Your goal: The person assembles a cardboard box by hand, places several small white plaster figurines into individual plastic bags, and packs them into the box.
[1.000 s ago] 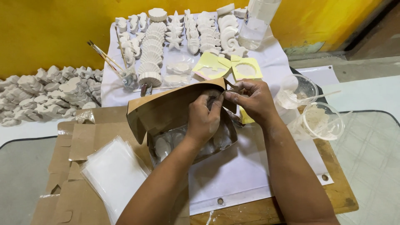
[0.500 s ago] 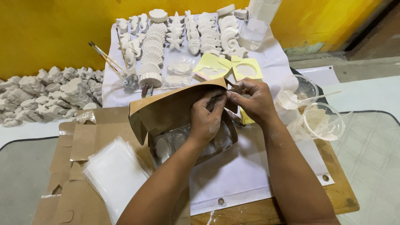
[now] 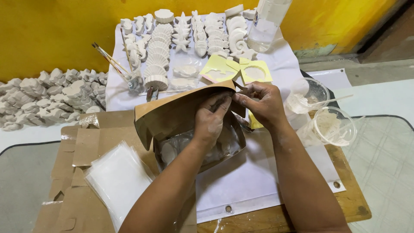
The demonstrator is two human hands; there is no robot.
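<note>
A brown cardboard box [image 3: 172,113] sits in the middle of the table with its lid flap raised toward me. Inside it lie white plaster pieces [image 3: 172,149] wrapped in clear plastic. My left hand [image 3: 211,118] presses against the inner side of the lid near its right corner. My right hand [image 3: 263,103] pinches the lid's right corner flap between thumb and fingers. Both hands are dusted white.
Rows of white plaster shell and starfish casts [image 3: 189,34] lie on a white sheet. Yellow moulds [image 3: 256,71], a clear bottle [image 3: 267,23], brushes [image 3: 110,58], two plastic cups with stirrers [image 3: 332,125], a pile of clear bags [image 3: 116,181] and flattened cardboard [image 3: 86,142] surround the box.
The hands stay at the lid's right corner; my fingers have shifted slightly on the flap. The box has not moved noticeably.
</note>
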